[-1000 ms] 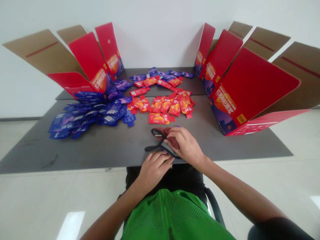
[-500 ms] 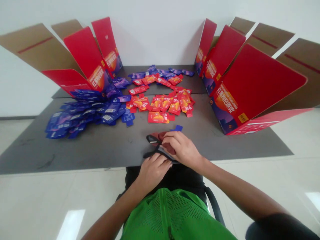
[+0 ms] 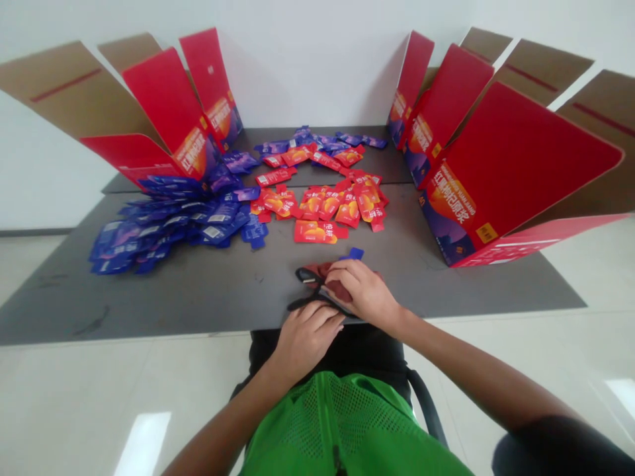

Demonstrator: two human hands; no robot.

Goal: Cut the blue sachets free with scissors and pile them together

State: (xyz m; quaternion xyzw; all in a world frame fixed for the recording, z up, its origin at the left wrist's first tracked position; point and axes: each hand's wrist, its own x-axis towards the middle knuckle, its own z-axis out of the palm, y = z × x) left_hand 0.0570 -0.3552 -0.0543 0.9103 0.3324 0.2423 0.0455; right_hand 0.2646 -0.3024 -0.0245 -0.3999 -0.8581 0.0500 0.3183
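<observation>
blue sachets [image 3: 163,228], red sachets [image 3: 342,205], open cartons [image 3: 516,165], grey table [image 3: 208,291]

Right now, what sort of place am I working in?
Probably a small packing or sorting station, indoors: a grey table against a bare white wall, heaps of blue sachets and red sachets loose on it, and open red cartons standing at both sides.

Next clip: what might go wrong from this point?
The black pouch sits at the near edge of the table, touched by the left hand; it might slide off. The red packets beneath the right hand look bunched and could crease or spill. The blue packet just beyond may get mixed in.
</observation>
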